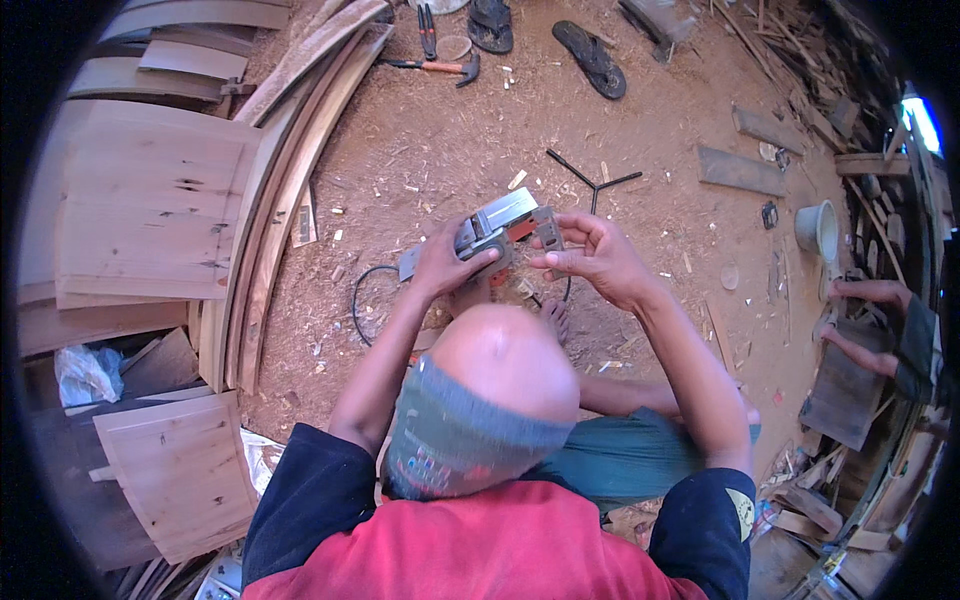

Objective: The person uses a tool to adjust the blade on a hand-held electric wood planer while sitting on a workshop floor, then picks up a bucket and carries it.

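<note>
An electric hand planer (508,211) lies tipped over above my feet, with its flat silver sole facing up and an orange-red part of its body showing. My left hand (447,262) is closed around its side, the thumb pressing near a round dark part. At the planer's right end, my right hand (606,262) pinches a small grey metal plate with holes (547,232) between thumb and fingers. Whether this plate touches the planer I cannot tell. A black power cord (356,312) loops on the ground beside the tool.
A black three-armed wrench (594,188) lies just beyond my hands. Farther off are a hammer (440,67), pliers (427,32) and sandals (590,60). Wooden panels (160,200) and long boards (290,190) line the left. Rightward are a bucket (818,232) and another person's limbs (868,290).
</note>
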A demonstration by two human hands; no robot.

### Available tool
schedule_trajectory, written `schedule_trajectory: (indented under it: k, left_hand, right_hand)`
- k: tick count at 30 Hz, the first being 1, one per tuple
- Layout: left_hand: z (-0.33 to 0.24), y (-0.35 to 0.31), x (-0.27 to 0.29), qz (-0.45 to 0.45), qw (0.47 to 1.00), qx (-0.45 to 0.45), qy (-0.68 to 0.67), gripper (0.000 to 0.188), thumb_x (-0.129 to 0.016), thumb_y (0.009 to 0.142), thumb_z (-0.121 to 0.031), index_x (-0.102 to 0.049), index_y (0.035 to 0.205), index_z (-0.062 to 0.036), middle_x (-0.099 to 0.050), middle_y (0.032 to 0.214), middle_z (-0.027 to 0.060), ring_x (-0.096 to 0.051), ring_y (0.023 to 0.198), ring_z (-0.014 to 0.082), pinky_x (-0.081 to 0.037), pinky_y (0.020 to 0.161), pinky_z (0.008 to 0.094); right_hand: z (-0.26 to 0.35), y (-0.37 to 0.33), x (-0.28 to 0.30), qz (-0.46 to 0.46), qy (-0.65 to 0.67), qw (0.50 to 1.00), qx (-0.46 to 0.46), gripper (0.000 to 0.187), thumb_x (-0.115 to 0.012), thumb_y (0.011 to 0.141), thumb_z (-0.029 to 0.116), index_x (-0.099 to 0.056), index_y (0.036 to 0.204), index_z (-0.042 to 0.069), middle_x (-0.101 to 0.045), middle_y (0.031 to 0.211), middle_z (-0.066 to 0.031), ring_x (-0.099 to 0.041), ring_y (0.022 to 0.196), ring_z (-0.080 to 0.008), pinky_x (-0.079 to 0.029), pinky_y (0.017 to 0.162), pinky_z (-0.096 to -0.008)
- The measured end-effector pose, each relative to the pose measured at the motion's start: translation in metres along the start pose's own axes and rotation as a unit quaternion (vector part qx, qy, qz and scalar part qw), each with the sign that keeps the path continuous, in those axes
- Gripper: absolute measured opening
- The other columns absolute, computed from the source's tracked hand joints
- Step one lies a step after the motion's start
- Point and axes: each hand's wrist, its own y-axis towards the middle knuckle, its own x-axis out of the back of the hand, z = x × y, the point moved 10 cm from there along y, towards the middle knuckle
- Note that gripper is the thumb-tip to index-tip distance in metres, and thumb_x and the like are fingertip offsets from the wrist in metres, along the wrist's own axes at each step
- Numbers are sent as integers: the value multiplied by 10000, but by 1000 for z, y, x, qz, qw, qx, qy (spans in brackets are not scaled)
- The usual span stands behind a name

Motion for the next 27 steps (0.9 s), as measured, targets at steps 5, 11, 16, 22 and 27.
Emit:
schedule_trajectory:
  k: [5, 11, 16, 22, 27]
  left_hand:
    - [-26, -42, -6, -43, 986, 2, -160, 688, -715, 797, -475, -543, 1248, 15, -609, 1160, 216, -600, 1067, 339, -459, 957, 433]
    - [-14, -115, -19, -30, 985, 6, -172, 607, -686, 827, -437, -569, 1214, 15, -619, 1137, 216, -611, 1038, 340, -467, 931, 427]
    - [19, -137, -8, -40, 993, 15, -106, 542, -662, 852, -405, -590, 1186, 15, -627, 1118, 216, -621, 1014, 341, -474, 908, 422]
    - [76, -111, 41, -147, 988, 28, 25, 468, -633, 883, -367, -617, 1153, 15, -637, 1095, 216, -632, 986, 342, -481, 881, 416]
    - [160, -101, 147, -349, 926, 135, 51, 379, -620, 866, -314, -652, 1083, -5, -665, 988, 208, -637, 931, 386, -491, 839, 448]
  right_hand:
    - [-21, -65, 30, -106, 44, 993, -39, 369, -548, 980, 171, -453, 1264, -45, -662, 1056, -195, -687, 940, -249, -602, 727, -363]
    - [-10, -158, 52, -224, 112, 966, 57, 468, -423, 1009, 446, -533, 1143, 11, -682, 939, -141, -705, 853, -238, -609, 664, -376]
    - [-38, -236, 94, -303, 135, 942, 41, 452, -460, 989, 470, -578, 1067, 40, -672, 945, -114, -697, 802, -231, -589, 618, -358]
    - [-58, -268, 109, -385, 191, 897, 107, 285, -548, 976, 285, -555, 1127, 43, -631, 908, -109, -660, 720, -212, -567, 578, -353]
    - [-83, -264, 103, -416, 192, 883, 99, 357, -524, 942, 79, -414, 1273, 1, -584, 892, -103, -671, 774, -242, -585, 600, -347]
